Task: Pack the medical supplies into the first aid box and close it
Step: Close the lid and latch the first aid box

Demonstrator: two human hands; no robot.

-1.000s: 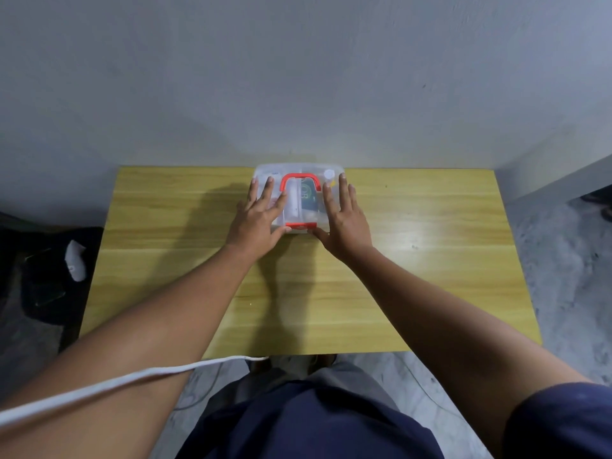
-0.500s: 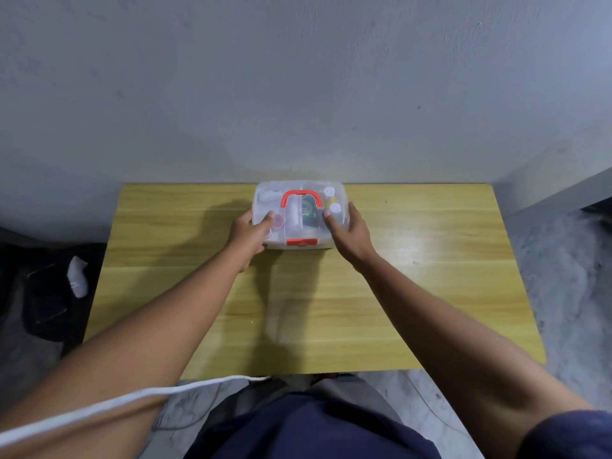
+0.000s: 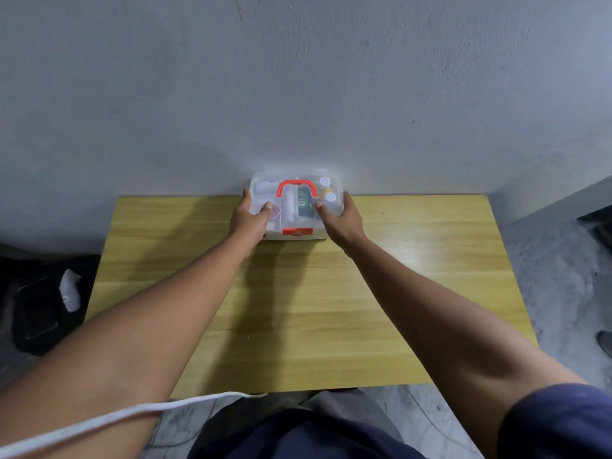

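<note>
A person seated at a wooden desk (image 3: 298, 309) holds a clear first aid box (image 3: 294, 207) at the far edge, hard by the grey wall (image 3: 298, 77), as seen from the head camera, the only view. The left hand (image 3: 250, 220) clasps the box's left end and the right hand (image 3: 341, 220) its right end, each grip wrapped onto the plastic with a thumb laid over the lid and the other fingers largely hidden behind the ends. The box's long axis runs left to right across the desk, square between the two hands, so neither hand is nearer than the other. The lid is down; the red handle (image 3: 297, 188) arches across its top and the red latch (image 3: 297, 231) faces the person on the near wall, midway between the wrists. Supplies show dimly through the lid, among them a dark green packet (image 3: 305, 207) and white-capped bottles (image 3: 326, 190); no loose item lies on the desk. Whether the latch is fully snapped cannot be told; if not, the next press would fall straight toward the person's side, between the hands. A white cord (image 3: 132, 412) crosses the left forearm low in the frame.
</note>
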